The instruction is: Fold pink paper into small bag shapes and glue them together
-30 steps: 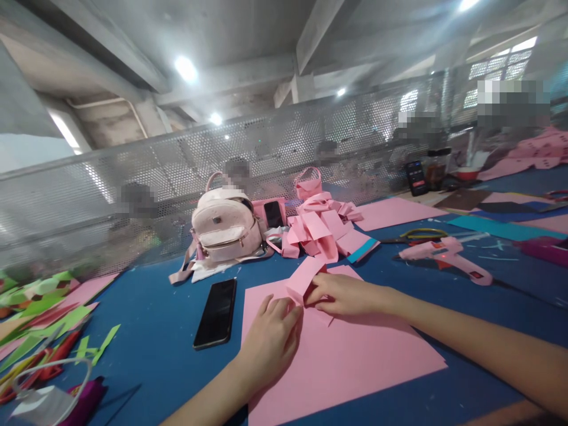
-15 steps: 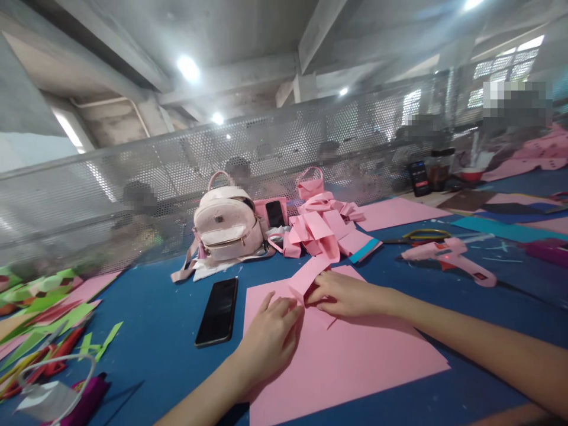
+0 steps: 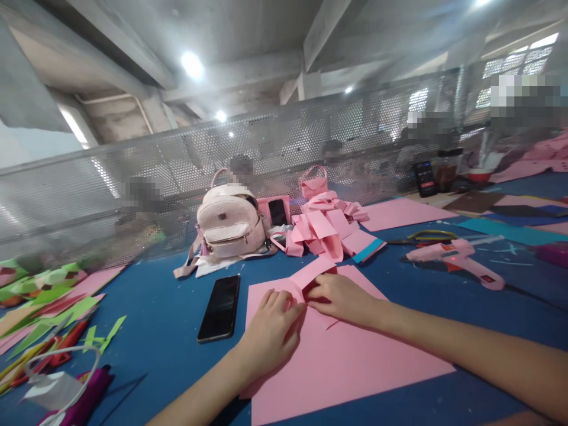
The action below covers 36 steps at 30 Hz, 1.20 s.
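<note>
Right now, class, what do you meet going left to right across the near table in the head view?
Green paper scraps → black phone → left hand → right hand → pink glue gun.

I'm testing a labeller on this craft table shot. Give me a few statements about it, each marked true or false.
1. Both the left hand and the right hand rest on the large pink sheet. True.
2. The black phone lies to the right of the pink sheet. False: it lies to its left, on the blue table.
3. The right hand holds the pink glue gun. False: the gun lies on the table, apart from the hand, which holds the folded pink strip at its base.
4. A pink backpack stands beyond the phone, near the mesh screen. True.
</note>
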Available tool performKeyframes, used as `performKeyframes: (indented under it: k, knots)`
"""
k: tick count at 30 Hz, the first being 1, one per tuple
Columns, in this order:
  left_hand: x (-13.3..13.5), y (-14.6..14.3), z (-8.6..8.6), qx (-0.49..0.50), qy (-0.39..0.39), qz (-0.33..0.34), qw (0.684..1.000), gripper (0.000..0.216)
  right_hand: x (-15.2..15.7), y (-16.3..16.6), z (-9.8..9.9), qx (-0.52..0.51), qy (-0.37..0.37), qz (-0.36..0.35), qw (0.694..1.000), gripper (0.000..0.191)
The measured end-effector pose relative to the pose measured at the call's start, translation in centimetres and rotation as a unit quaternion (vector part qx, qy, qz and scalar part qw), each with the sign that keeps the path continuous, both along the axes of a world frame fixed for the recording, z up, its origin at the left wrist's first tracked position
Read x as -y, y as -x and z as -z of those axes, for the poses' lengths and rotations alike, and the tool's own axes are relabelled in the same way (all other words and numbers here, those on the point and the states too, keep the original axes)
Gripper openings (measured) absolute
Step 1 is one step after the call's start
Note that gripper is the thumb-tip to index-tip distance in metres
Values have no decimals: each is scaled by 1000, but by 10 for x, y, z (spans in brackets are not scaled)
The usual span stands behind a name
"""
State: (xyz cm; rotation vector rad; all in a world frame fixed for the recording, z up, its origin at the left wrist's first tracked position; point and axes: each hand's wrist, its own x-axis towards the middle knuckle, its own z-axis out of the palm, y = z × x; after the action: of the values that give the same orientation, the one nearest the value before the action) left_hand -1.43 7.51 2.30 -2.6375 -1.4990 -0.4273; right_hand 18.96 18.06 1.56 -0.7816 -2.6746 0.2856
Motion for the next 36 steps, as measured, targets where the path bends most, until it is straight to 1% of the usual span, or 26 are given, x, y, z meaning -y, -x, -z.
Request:
performKeyframes:
  k: [6, 12, 19, 25, 29, 36]
  knots:
    - [0, 1, -1, -1, -3, 2, 1000, 35, -1, 3, 8, 9, -36, 9, 999, 19]
    - [-1, 3, -1, 3, 0, 8, 1000, 37, -1, 2, 8, 6, -41, 9, 999, 21]
    - [-7, 10, 3, 11, 12, 13, 1000, 47, -4, -2, 2, 1, -20, -26, 999, 22]
    - [-10, 12, 7, 20, 10, 1, 1000, 48, -11, 2, 11, -5, 0, -31, 1000, 27]
    - [-11, 15, 4, 22, 19, 19, 999, 50, -12, 4, 13, -16, 11, -26, 999, 26]
    - [-14, 19, 3, 18, 30, 43, 998, 49, -14, 5, 13, -43, 53, -53, 996, 26]
